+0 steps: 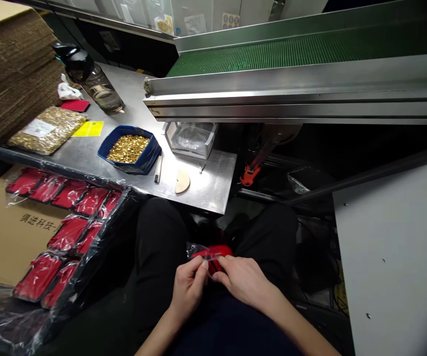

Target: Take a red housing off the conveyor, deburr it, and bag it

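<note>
Between my knees, a red item in a clear plastic bag (219, 251) is held by both hands. My left hand (190, 283) is closed, thumb and forefinger pinching the bag's edge. My right hand (243, 279) also pinches the clear plastic, close beside the left fingertips. Part of the red item is hidden by my fingers, so its exact kind does not show. To the left, an open carton lined with plastic holds several similar red items in clear bags (68, 232).
On the metal table (213, 190) are a blue bin of small gold pieces (130, 148), a utility knife (158, 169), a tan disc (182, 181), a white tray (191, 141) and a water bottle (98, 86). A green conveyor belt (273, 54) runs along the back; stacked cardboard (13, 74) stands left.
</note>
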Demonstrator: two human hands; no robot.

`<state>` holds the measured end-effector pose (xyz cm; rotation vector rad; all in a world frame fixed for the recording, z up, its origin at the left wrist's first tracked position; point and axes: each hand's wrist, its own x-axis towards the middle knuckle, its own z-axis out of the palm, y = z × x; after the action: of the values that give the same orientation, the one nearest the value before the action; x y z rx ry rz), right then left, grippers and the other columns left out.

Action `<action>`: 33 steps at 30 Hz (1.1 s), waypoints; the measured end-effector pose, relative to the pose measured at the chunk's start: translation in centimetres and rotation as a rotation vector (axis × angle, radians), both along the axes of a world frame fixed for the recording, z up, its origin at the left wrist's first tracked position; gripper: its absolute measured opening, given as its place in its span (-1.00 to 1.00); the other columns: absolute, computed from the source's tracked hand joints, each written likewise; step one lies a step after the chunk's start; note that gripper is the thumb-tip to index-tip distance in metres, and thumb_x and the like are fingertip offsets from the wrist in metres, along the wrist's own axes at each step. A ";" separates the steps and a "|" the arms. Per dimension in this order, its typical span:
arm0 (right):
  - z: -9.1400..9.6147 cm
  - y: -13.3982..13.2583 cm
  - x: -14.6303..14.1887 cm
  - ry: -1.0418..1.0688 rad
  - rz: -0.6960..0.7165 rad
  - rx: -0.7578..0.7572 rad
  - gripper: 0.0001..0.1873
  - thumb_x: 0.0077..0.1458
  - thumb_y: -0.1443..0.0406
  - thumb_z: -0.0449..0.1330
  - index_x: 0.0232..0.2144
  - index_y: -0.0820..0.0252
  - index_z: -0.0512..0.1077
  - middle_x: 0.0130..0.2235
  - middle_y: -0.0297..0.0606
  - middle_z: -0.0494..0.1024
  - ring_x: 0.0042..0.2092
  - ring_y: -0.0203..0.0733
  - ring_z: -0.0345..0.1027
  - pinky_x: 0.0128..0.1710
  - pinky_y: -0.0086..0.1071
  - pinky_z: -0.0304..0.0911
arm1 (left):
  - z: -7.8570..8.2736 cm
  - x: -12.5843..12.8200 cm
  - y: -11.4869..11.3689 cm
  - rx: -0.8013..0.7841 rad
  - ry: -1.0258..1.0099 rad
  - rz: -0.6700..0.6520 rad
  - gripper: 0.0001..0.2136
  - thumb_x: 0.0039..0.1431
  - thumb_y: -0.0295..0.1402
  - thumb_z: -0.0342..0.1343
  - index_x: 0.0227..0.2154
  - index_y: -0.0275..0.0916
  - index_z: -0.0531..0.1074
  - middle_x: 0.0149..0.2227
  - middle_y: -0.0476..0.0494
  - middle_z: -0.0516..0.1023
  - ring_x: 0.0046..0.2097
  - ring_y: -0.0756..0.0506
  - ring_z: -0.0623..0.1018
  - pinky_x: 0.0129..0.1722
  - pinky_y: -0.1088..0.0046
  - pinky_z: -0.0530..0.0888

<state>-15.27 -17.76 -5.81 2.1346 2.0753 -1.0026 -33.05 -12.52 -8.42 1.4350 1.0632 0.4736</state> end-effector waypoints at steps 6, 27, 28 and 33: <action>-1.6 -0.5 0.8 0.103 0.116 0.250 -0.63 0.30 0.32 0.19 0.14 0.10 0.37 -0.09 -0.29 0.60 -0.11 -0.14 0.46 -0.10 -0.28 0.30 | 1.0 -1.3 2.0 -0.455 -0.307 0.343 -0.60 0.27 -0.14 0.06 -0.63 -0.17 0.17 -0.66 0.09 0.15 -0.56 0.02 0.12 -0.54 0.48 0.10; 1.6 0.7 -2.6 0.812 -0.242 0.362 -0.82 0.22 0.20 0.30 -0.38 0.09 0.41 -0.39 -0.38 0.50 -0.37 -0.26 0.33 -0.32 -0.40 0.24 | 2.0 -1.9 3.4 -0.450 -0.665 -0.038 -0.54 0.16 0.13 0.22 -0.15 -0.15 0.38 0.16 -0.30 0.45 0.19 -0.32 0.45 0.22 0.09 0.34; 1.6 0.8 -3.1 0.857 -0.351 0.325 -0.79 0.21 0.19 0.31 -0.41 0.10 0.39 -0.41 -0.39 0.47 -0.39 -0.27 0.30 -0.36 -0.41 0.21 | 1.8 -1.9 3.0 -0.507 -0.707 -0.038 -0.46 0.08 0.14 0.29 -0.06 -0.13 0.36 0.14 -0.30 0.46 0.16 -0.31 0.48 0.19 0.09 0.37; 0.9 1.4 -1.8 0.931 -0.408 0.073 -0.76 0.16 0.17 0.34 -0.41 0.11 0.37 -0.41 -0.39 0.39 -0.37 -0.27 0.26 -0.37 -0.44 0.21 | 0.7 -3.5 1.9 -0.613 -0.668 -0.123 -0.17 -0.01 -0.02 0.44 0.28 -0.15 0.25 0.14 -0.31 0.47 0.13 -0.28 0.52 0.17 0.16 0.39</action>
<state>-17.04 -16.38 -4.95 2.4601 1.9297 -2.3673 -36.58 -10.63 -7.76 0.7054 0.5019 0.4408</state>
